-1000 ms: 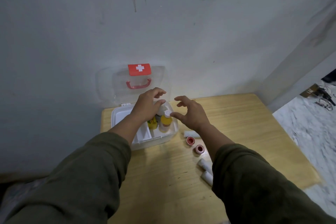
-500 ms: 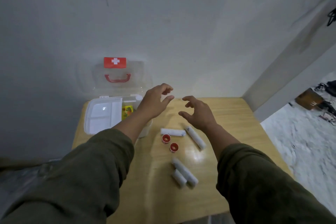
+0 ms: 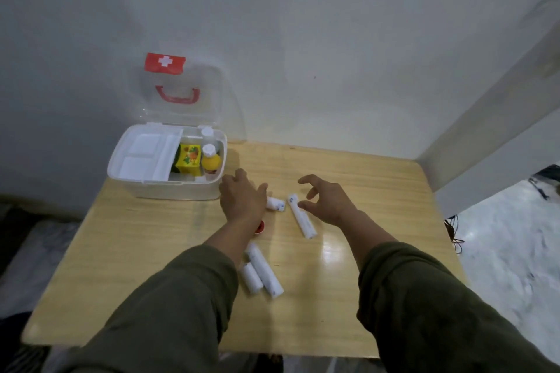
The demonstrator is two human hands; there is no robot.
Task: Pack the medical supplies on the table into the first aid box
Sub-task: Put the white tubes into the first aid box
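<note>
The clear first aid box (image 3: 169, 188) stands open at the table's back left, lid up against the wall. Inside are a white tray (image 3: 145, 157), a yellow carton (image 3: 189, 159) and a yellow bottle (image 3: 210, 162). My left hand (image 3: 242, 197) lies palm down over a short white roll (image 3: 276, 203), covering its left end; whether it grips it I cannot tell. My right hand (image 3: 325, 201) hovers open, fingers curled, just right of a long white roll (image 3: 301, 215). Two more white rolls (image 3: 262, 271) lie nearer me. A red cap (image 3: 259, 226) peeks out beside my left wrist.
The wooden table (image 3: 363, 179) sits in a corner against a white wall. Its right edge drops to a pale floor with cables (image 3: 453, 228). A white column (image 3: 485, 118) rises at the back right.
Both hands have come down from the box towards the table. My left hand now covers the short roll and one red cap; my right hand has dropped beside the long roll.
</note>
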